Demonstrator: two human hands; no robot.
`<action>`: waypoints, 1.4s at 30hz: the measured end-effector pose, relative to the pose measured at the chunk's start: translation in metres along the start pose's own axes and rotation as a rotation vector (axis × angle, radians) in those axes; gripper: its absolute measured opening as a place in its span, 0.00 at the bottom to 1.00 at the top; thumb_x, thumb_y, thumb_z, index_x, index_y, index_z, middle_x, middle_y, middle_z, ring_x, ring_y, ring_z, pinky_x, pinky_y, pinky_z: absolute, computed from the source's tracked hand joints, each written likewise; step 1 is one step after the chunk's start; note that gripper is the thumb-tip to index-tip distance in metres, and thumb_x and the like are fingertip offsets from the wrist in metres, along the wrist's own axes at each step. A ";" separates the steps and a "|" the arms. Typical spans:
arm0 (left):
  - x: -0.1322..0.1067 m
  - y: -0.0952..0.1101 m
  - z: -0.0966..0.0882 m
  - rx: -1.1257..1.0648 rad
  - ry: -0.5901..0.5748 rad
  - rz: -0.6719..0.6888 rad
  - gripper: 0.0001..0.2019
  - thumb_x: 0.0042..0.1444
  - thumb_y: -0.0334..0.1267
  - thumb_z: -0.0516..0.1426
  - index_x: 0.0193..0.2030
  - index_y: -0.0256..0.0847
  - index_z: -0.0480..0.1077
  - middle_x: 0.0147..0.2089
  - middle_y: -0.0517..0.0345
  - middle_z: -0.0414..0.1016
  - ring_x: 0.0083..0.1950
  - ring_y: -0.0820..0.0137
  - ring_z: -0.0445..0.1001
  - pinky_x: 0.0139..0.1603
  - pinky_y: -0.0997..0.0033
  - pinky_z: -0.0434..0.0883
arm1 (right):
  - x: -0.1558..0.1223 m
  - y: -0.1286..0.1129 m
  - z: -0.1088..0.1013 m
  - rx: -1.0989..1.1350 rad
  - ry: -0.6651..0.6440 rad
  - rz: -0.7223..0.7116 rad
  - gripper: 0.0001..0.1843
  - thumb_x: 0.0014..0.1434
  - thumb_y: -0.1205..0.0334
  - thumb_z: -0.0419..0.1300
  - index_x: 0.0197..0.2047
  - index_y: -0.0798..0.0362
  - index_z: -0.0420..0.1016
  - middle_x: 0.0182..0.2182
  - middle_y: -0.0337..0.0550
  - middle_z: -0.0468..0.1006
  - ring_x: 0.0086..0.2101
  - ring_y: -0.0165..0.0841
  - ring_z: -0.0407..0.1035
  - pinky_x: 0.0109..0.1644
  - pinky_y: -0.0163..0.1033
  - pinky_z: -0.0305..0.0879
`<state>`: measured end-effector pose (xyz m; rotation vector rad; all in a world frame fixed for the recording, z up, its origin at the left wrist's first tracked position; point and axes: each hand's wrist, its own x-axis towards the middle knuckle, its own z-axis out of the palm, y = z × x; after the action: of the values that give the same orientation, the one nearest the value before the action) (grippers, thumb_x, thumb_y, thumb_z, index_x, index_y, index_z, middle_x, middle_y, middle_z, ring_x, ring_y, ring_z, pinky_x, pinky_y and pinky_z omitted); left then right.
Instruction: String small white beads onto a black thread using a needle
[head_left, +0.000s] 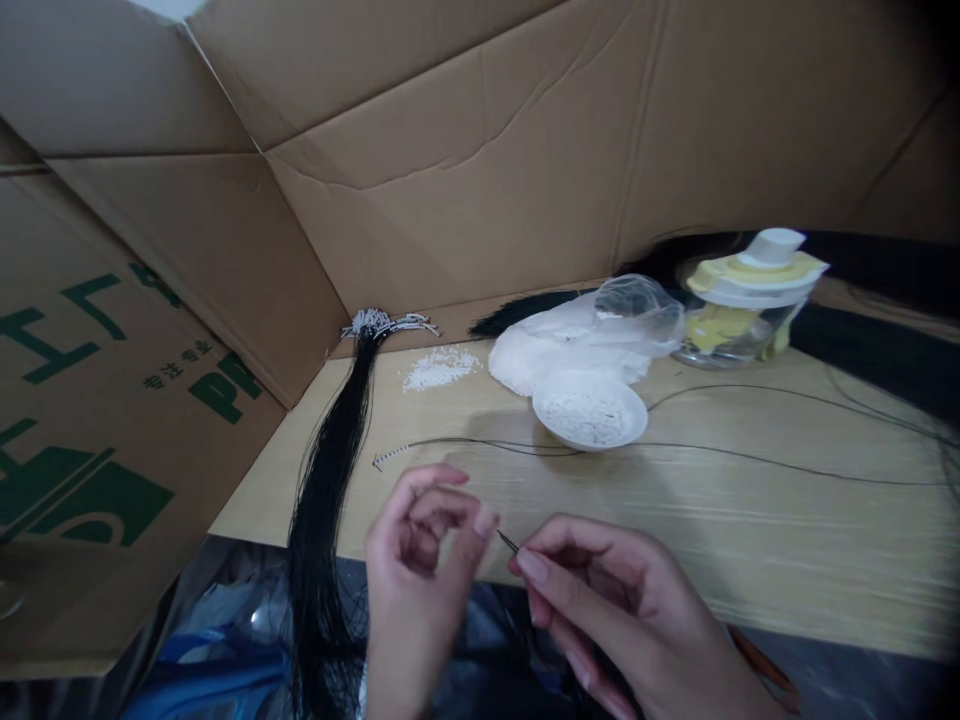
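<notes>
Near the table's front edge, my right hand (615, 600) pinches the end of a thin black cord (508, 541) between thumb and forefinger. Its pointed tip sticks out toward my left hand (427, 560). The thumb and curled fingers of that hand come together just left of the tip; whatever lies between them is too small to make out. Beyond my hands, a white bowl (592, 441) holds many tiny white beads (589, 412). A thin cord with a beaded end (391, 456) lies across the table left of the bowl.
A bundle of black cords (330, 470) with beaded ends hangs over the front edge at left. Loose white beads (439, 370), a white plastic bag (555, 345) and a clear, yellow-lidded jar (739, 310) stand behind. Cardboard walls (465, 170) enclose the back and left.
</notes>
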<state>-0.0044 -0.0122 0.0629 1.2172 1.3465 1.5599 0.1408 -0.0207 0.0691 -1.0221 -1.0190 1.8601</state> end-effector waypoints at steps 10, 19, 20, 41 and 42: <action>0.208 -0.088 -0.018 0.541 0.161 -0.092 0.12 0.61 0.41 0.58 0.47 0.35 0.71 0.46 0.52 0.75 0.44 0.66 0.76 0.45 0.59 0.76 | -0.011 -0.022 0.014 0.081 0.044 0.015 0.15 0.53 0.58 0.68 0.24 0.58 0.71 0.17 0.32 0.69 0.12 0.14 0.52 0.12 0.17 0.50; 0.225 -0.132 -0.020 0.703 0.063 -0.080 0.13 0.61 0.40 0.58 0.50 0.35 0.70 0.49 0.51 0.74 0.46 0.65 0.75 0.46 0.58 0.76 | -0.007 -0.010 0.001 0.165 -0.069 -0.054 0.17 0.57 0.54 0.65 0.25 0.56 0.70 0.10 0.27 0.60 0.10 0.15 0.46 0.10 0.18 0.48; 0.226 -0.133 -0.020 0.710 0.062 -0.074 0.13 0.61 0.41 0.58 0.49 0.35 0.70 0.48 0.51 0.74 0.45 0.65 0.75 0.46 0.58 0.76 | -0.005 -0.008 -0.001 0.170 -0.093 -0.071 0.17 0.57 0.53 0.65 0.25 0.56 0.70 0.09 0.26 0.58 0.10 0.16 0.45 0.10 0.19 0.48; 0.212 -0.112 -0.029 0.524 0.107 0.063 0.10 0.61 0.41 0.58 0.42 0.34 0.72 0.41 0.55 0.76 0.39 0.69 0.76 0.42 0.62 0.76 | -0.006 -0.004 -0.001 0.122 -0.023 -0.081 0.17 0.55 0.49 0.66 0.29 0.56 0.71 0.21 0.36 0.73 0.11 0.17 0.56 0.10 0.21 0.54; 0.210 -0.109 -0.029 0.483 0.116 0.076 0.10 0.61 0.40 0.59 0.42 0.34 0.72 0.40 0.55 0.76 0.39 0.69 0.76 0.42 0.63 0.76 | -0.005 -0.004 -0.001 0.132 -0.026 -0.086 0.18 0.55 0.49 0.66 0.29 0.56 0.71 0.21 0.35 0.72 0.11 0.17 0.56 0.10 0.21 0.55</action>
<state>-0.0980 0.1969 -0.0037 1.4935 1.8438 1.4169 0.1443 -0.0238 0.0735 -0.8661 -0.9269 1.8482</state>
